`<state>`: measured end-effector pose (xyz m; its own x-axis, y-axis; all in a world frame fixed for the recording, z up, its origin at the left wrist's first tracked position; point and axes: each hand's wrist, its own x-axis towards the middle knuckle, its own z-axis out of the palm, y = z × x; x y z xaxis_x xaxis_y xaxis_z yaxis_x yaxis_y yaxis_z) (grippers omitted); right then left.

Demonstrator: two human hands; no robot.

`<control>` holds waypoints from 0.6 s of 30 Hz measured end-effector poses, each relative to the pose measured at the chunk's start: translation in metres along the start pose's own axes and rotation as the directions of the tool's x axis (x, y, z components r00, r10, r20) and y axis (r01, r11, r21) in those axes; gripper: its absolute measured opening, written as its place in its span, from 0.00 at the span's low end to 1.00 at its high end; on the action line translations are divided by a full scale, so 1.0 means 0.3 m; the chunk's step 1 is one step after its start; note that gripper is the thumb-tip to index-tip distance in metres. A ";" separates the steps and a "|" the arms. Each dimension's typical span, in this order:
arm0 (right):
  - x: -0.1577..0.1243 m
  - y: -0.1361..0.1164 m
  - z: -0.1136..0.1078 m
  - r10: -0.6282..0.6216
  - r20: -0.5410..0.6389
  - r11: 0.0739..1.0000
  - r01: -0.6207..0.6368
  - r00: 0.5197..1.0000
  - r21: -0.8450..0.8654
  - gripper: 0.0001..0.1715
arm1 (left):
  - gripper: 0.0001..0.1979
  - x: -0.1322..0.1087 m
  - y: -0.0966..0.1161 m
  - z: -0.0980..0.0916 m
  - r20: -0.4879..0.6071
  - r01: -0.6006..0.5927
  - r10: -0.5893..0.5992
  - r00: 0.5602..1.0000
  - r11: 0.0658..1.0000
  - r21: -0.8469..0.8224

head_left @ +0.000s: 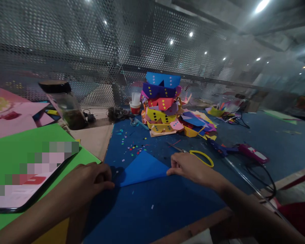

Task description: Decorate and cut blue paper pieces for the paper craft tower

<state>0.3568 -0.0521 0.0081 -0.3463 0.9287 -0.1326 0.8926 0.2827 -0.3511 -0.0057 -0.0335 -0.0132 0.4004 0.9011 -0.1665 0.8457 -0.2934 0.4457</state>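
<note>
Head view, blue paper (143, 170): triangular, flat on the near middle of the desk (183, 200); peak toward the far side, long edge toward the near side.
Right hand (186, 165): fingers pinching the right corner of the blue paper against the thumb.
Left hand (94, 178): just beside the left corner; fingers loosely curled, thumb extended and apart from them. I cannot tell from here whether it touches the paper.
Scissors (202, 156): yellow handle just beyond the right hand, blades toward the far left.
Glue gun (252, 153): right of the scissors, nozzle pointing left.
Paper stack (159, 117): far middle; multicoloured pieces, many marked with small squares.
Paper bits (134, 146): scattered between the blue paper and the stack.
Cup (135, 107): red and white, left of the stack.
Phone (37, 184): near left, lying on a green sheet (44, 135); display partly pixelated.
Jar (71, 113): dark lid, far left, beyond the green sheet.
Mesh panel (91, 51): perforated, behind everything on the desk.
</note>
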 end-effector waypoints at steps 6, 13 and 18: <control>-0.003 -0.003 0.003 0.002 -0.009 1.000 -0.002 1.000 -0.006 0.19 | 0.08 0.014 -0.016 0.007 0.005 0.028 -0.028 1.000 1.000 -0.005; -0.005 -0.003 -0.002 -0.006 -0.019 1.000 0.005 1.000 -0.017 0.21 | 0.08 -0.010 0.003 0.028 -0.038 -0.257 0.254 0.966 0.960 -0.110; -0.007 0.001 0.001 0.014 -0.004 0.999 -0.014 1.000 0.044 0.21 | 0.15 -0.027 -0.013 0.072 -0.213 -0.444 0.443 0.871 0.895 0.047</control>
<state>0.3576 -0.0541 0.0080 -0.3324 0.9336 -0.1336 0.8839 0.2589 -0.3895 -0.0046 -0.0467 -0.0325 0.6481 0.7228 0.2399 0.5956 -0.6774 0.4318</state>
